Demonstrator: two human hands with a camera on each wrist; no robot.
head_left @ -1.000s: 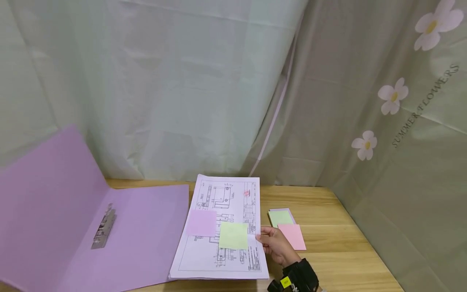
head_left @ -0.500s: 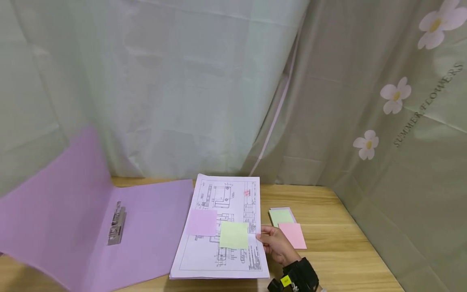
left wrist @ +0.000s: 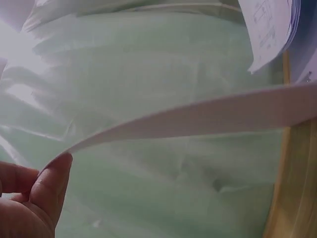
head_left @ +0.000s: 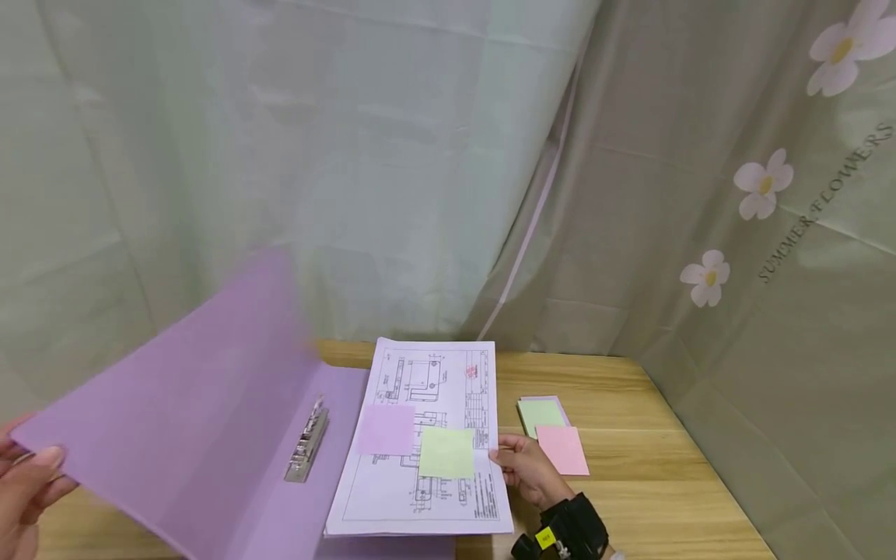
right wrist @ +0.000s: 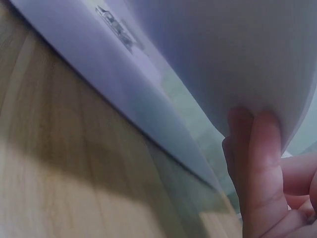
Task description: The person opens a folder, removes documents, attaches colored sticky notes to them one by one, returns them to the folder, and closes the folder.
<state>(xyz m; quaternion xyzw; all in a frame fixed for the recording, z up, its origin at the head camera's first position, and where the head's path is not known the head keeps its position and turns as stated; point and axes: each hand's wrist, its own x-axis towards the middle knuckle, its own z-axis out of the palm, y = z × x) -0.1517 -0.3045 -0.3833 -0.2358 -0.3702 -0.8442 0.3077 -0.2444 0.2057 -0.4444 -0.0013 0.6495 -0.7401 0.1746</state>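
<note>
A purple ring binder lies open at the left in the head view, its cover tilted up. My left hand pinches the cover's outer corner between thumb and fingers; the left wrist view shows the bent cover edge-on. A metal clip is fixed near the spine. My right hand pinches the right edge of a stack of printed drawings. In the right wrist view the stack's underside is raised above the binder. A purple sticky note and a green sticky note lie on the top sheet.
More sticky notes, a green pad and a pink pad, sit on the wooden table right of the drawings. A pale curtain hangs along the back, and a flowered curtain closes off the right side.
The binder has slid right, partly beneath the drawings, and its cover has swung further over. My left hand has come into the head view. The right hand and drawings stay nearly still.
</note>
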